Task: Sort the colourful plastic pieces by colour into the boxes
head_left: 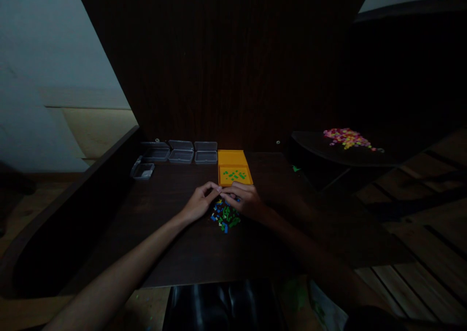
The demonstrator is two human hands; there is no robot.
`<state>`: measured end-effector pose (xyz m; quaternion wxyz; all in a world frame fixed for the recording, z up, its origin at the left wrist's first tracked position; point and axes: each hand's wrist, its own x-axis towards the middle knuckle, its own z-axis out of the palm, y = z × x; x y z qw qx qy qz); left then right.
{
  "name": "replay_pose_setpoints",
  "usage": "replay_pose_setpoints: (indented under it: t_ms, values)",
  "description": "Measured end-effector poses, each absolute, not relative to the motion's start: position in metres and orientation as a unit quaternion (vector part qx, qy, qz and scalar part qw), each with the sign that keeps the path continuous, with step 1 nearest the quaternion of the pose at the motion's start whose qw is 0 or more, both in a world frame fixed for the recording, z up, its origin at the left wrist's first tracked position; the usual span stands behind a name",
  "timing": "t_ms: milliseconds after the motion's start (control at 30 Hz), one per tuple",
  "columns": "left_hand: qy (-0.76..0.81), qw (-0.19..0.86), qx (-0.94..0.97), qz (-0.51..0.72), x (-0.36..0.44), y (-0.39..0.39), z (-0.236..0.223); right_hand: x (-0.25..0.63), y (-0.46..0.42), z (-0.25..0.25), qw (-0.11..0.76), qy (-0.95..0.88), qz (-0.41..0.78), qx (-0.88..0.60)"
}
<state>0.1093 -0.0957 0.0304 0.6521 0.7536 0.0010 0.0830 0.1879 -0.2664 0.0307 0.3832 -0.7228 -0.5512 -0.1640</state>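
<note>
Both hands meet at the middle of the dark table, just in front of an open yellow box [233, 158]. My left hand [199, 202] has its thumb and forefinger pinched together. My right hand [244, 199] touches the left fingertips with its own bent fingers. Whatever lies between the fingertips is too small and dark to make out. Below the hands is a loose pile of tiny blue, green and pale pieces [226, 216], partly covered by the right hand. Several small green pieces [235, 176] lie scattered inside the yellow box.
Clear plastic cases [181, 156] with raised lids line the table's back edge. A smaller clear case [143, 171] stands before them at left. Pink and yellow beads [348, 138] are heaped on a dark shelf at right. A dark side panel [73, 204] bounds the left.
</note>
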Motion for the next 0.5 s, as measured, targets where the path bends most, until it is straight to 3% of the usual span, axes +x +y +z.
replay_pose_setpoints:
  t_ms: [500]
  values:
    - [0.025,0.667,0.74,0.084,0.1082,-0.099,0.0351,0.1885,-0.267,0.0369,0.374,-0.565,-0.178,-0.714]
